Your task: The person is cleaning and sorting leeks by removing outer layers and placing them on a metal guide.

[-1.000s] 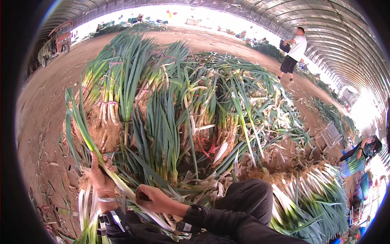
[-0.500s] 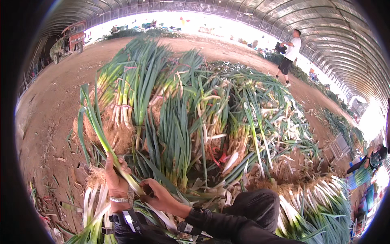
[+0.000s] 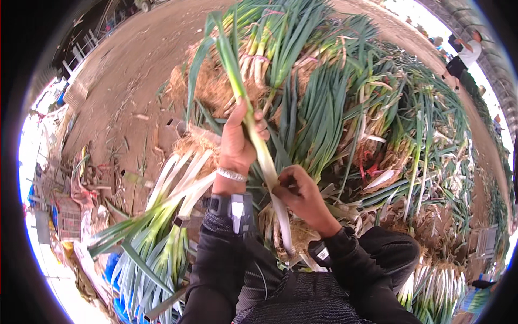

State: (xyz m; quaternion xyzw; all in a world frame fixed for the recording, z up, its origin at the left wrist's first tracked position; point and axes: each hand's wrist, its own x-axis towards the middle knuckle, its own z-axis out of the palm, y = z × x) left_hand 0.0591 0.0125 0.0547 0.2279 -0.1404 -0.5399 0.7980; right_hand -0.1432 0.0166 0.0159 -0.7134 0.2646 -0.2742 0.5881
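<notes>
One long green onion (image 3: 263,154) slants in front of me, green leaves pointing up and away, white root end low between my knees. My left hand (image 3: 236,143) wraps around its middle, where green turns to white. Lower down, my right hand (image 3: 303,195) is closed with its fingertips pinched against the white shank; whether they grip a loose outer layer cannot be made out. Beside my left forearm lies a batch of green onions (image 3: 171,235), roots pointing away. Ahead, tied bundles of green onions (image 3: 259,56) show bushy brown roots.
A tangled heap of green onions and peeled leaves (image 3: 431,129) spreads to the right. More onions (image 3: 431,286) lie in a row beyond my right knee. A plastic crate (image 3: 69,217) and debris sit at far left. A person (image 3: 465,56) stands at the far right on the dirt floor.
The view has swung down and left, so the hands and heap appear farther right. Both hands stay on the same green onion, which is now more upright with its root end showing.
</notes>
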